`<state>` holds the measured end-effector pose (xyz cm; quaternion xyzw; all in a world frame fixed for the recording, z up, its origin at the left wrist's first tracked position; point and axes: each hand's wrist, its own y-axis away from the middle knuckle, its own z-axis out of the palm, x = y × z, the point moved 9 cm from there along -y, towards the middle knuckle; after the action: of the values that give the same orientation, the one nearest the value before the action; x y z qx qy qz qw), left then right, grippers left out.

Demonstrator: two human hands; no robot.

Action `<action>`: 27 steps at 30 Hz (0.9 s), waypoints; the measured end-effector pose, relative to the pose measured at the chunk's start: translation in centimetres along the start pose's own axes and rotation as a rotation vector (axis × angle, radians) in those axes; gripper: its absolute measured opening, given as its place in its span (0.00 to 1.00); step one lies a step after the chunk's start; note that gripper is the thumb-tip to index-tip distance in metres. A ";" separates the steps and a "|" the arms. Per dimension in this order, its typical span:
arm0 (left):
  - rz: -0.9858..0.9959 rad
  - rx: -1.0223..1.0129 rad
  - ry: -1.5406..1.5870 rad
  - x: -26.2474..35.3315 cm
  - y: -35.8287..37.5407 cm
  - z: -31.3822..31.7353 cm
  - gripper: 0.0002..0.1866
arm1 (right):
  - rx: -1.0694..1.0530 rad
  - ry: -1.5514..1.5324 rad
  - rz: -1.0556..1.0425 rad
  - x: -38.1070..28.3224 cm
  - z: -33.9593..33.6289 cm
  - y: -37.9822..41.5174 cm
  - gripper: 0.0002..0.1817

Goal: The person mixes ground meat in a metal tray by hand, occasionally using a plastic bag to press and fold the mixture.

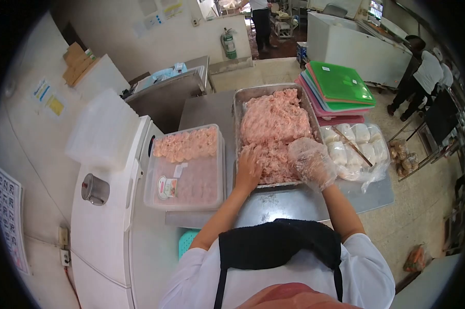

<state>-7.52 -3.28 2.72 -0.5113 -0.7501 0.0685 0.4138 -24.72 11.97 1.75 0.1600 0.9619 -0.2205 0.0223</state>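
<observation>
A metal tray (237, 110) full of pink ground meat (276, 118) lies on the steel table. My left hand (249, 167) is bare and rests at the tray's left side, its fingertips against the meat; whether it grips any is hidden. My right hand (313, 162), in a clear plastic bag or glove, is on the meat at the tray's right side, its fingers blurred by the plastic. Left of the tray is a clear plastic container (186, 170) with rows of meat portions (186, 144) on top and a label.
Bagged white packs (364, 139) with a brown stick (352, 147) lie to the right. Behind them are stacked coloured lids (341, 82). A metal mug (95, 189) stands on a white surface at left. Other people (426, 72) are in the background.
</observation>
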 end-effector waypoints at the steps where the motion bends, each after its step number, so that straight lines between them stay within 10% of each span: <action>1: 0.006 0.008 0.000 -0.3 0.1 0.0 0.28 | 0.005 0.079 -0.058 -0.7 -0.4 -0.4 0.19; 27: -0.034 -0.038 -0.047 -1.5 0.1 0.9 0.23 | 0.102 -0.116 -0.123 -2.0 -4.9 -2.9 0.13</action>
<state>-7.87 -4.13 1.24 -0.5046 -0.7693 0.0591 0.3872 -23.59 11.02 7.66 0.0887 0.9545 -0.2791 0.0563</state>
